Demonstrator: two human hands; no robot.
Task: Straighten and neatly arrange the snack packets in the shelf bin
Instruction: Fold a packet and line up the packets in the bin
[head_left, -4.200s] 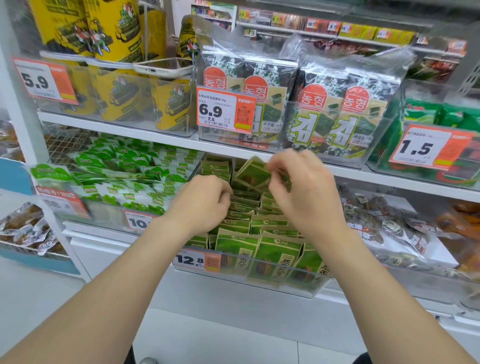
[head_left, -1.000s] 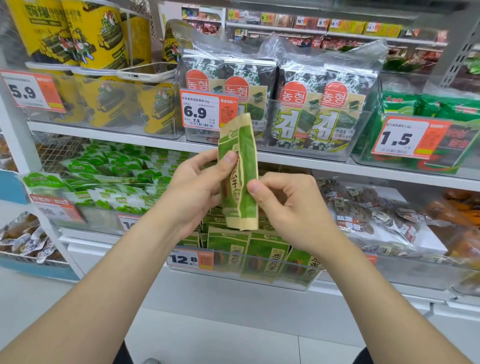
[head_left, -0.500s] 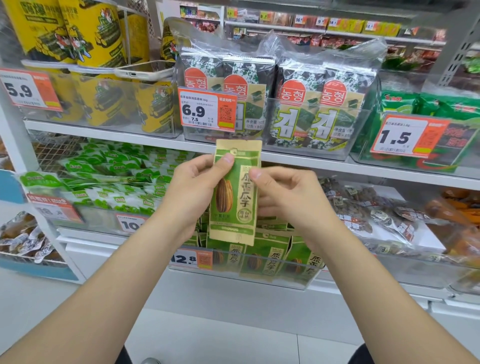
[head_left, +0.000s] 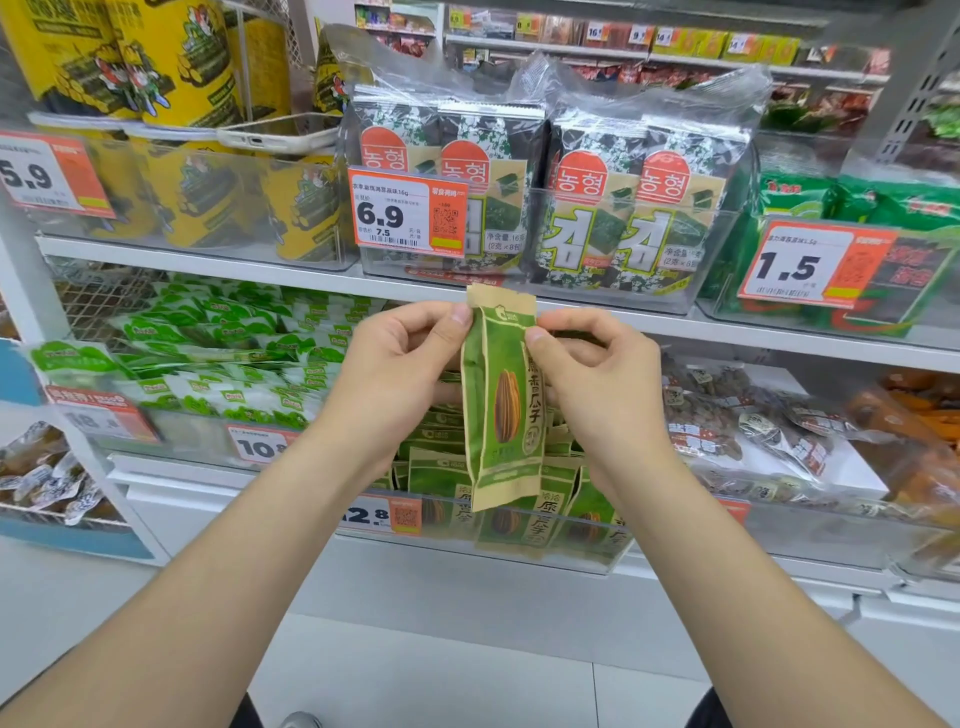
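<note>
Both the left hand (head_left: 400, 374) and the right hand (head_left: 597, 384) pinch one green snack packet (head_left: 501, 410) upright, above the clear shelf bin (head_left: 597, 558) of matching packets. Seaweed packs (head_left: 618, 208) fill the shelf above, with pale green sachets (head_left: 223, 358) left and bagged nuts (head_left: 748, 421) right.

A green-and-tan packet (head_left: 501, 400) is held upright above more packets (head_left: 436, 462) standing in the clear bin (head_left: 597, 557).

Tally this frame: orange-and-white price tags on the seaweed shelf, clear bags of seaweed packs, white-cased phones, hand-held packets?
Orange-and-white price tags: 3
Clear plastic bags of seaweed packs: 2
White-cased phone: 1
Green-and-tan seed packet, pinched by left hand and right hand: 1
Total: 7
</note>
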